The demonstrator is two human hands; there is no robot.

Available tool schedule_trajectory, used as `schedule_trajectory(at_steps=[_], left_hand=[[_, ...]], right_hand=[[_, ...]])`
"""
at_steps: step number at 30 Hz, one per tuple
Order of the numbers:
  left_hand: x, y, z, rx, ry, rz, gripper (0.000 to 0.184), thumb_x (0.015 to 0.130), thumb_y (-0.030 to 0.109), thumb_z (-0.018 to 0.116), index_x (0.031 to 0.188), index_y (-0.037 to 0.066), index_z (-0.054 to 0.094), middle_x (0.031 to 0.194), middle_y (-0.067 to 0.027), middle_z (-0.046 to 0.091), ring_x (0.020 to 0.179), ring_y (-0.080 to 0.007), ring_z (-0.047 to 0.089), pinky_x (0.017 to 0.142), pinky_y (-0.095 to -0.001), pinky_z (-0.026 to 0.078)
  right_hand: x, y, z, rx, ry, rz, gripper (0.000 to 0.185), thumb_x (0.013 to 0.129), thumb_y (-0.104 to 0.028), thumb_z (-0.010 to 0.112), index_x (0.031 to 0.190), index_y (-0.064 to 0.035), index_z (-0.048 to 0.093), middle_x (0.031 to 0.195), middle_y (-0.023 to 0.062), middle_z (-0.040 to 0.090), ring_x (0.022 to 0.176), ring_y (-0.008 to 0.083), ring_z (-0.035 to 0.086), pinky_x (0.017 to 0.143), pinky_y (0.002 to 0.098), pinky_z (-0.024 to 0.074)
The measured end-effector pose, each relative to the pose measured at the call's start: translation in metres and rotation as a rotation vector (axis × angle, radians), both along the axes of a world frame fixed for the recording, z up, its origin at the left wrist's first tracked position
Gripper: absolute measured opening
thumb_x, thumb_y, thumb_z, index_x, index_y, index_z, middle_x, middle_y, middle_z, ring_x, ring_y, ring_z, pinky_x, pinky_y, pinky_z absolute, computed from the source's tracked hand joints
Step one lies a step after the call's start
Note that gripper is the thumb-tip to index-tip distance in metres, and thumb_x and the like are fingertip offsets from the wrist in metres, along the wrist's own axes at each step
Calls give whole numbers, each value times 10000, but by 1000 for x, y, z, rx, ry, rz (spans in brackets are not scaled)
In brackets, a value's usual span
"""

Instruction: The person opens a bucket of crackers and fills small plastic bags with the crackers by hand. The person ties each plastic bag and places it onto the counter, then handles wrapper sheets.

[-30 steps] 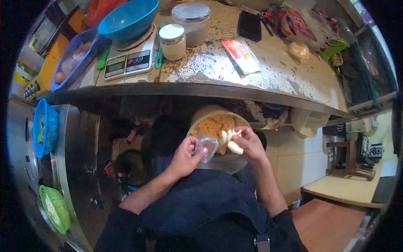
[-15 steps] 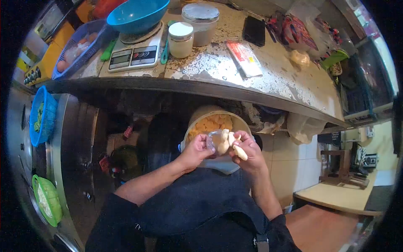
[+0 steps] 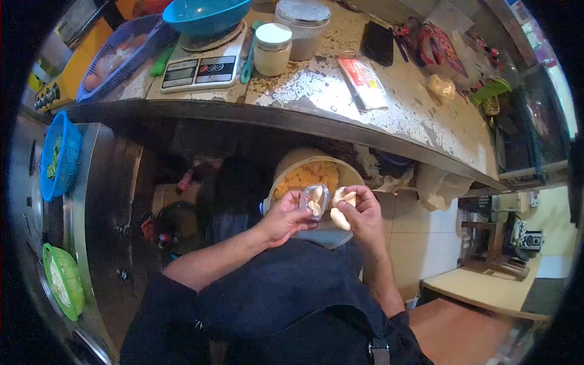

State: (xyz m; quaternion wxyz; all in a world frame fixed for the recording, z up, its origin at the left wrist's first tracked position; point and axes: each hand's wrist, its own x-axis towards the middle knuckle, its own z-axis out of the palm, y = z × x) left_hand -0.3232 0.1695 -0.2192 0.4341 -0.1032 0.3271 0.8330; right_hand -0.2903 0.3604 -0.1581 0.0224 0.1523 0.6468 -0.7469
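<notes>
My left hand is closed around a small clear plastic cup that has a few pale pieces in it. In my right hand, the fingers pinch soft, pale, dough-like lumps; their exact kind I cannot make out. The lumps are just right of the cup, apart from it. Below both hands stands a round whitish bucket of yellow-orange chunks. My wrists and hands hide part of its front rim.
On the worn counter are a kitchen scale under a blue bowl, a white-lidded jar, a larger tub, a red-and-white packet and a black phone. Blue and green baskets stand left.
My right hand has drawn back to the right with the pale lumps, which overlapped the cup before. Pale pieces now show inside the cup, which is tilted more upright.
</notes>
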Motion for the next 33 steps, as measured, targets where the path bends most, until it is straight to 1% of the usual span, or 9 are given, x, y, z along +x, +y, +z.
schedule_trajectory(at_steps=[4,10,13,16,19,20,26,29,33], left_hand=[[-6,-5,10,62,-125,35,292,919,77,577,1153,81,401,1123,-113,533,1015,-211,582,858,-422,534],[4,4,-18,-164,262,146,204,926,86,576,1081,52,449,1029,-79,564,923,-149,595,776,-327,544],[2,4,-6,-215,216,133,159,937,89,559,1053,39,461,1021,-69,562,890,-127,594,786,-290,535],[2,6,-10,-166,156,157,145,954,94,529,1068,49,452,1037,-80,561,900,-144,596,799,-311,535],[4,5,-7,-100,86,138,183,962,76,485,1140,47,453,1096,-119,563,955,-201,612,883,-370,522],[4,2,-5,-98,79,141,191,963,72,479,1150,51,445,1106,-122,558,967,-208,609,884,-379,521],[4,3,-6,-7,126,114,233,949,57,501,1163,68,410,1103,-119,538,973,-211,601,844,-385,534],[6,4,-12,27,157,117,255,942,47,503,1174,63,397,1114,-124,535,978,-220,602,864,-395,525],[4,-2,-2,15,109,93,274,942,54,506,1187,61,384,1130,-123,533,1003,-224,594,879,-403,517]], right_hand=[[0,3,13,31,-3,25,285,845,9,640,1093,-16,503,990,71,604,836,104,605,715,244,527],[2,-2,22,91,28,71,245,852,0,635,1055,-18,499,944,49,594,828,87,591,712,233,514],[2,-9,26,158,6,134,196,862,-12,618,1027,-24,511,924,34,588,823,80,581,698,232,504],[-1,-10,19,368,79,276,144,856,-17,595,986,-25,536,894,22,593,800,81,574,678,230,485],[-6,-9,10,421,138,291,154,835,-16,604,977,-18,544,884,30,610,792,84,580,681,227,478],[-5,-9,14,295,33,241,170,823,-32,635,970,-12,553,891,39,627,811,79,587,681,241,482],[-18,-17,48,816,-73,405,226,802,-2,696,1002,-5,590,914,81,656,771,115,632,694,255,525],[-22,-20,50,874,43,400,288,780,-25,732,1033,-6,595,909,94,659,720,111,628,661,256,526],[-25,-15,35,669,86,240,304,796,-52,732,1059,-1,588,914,84,655,775,125,632,699,264,527]])
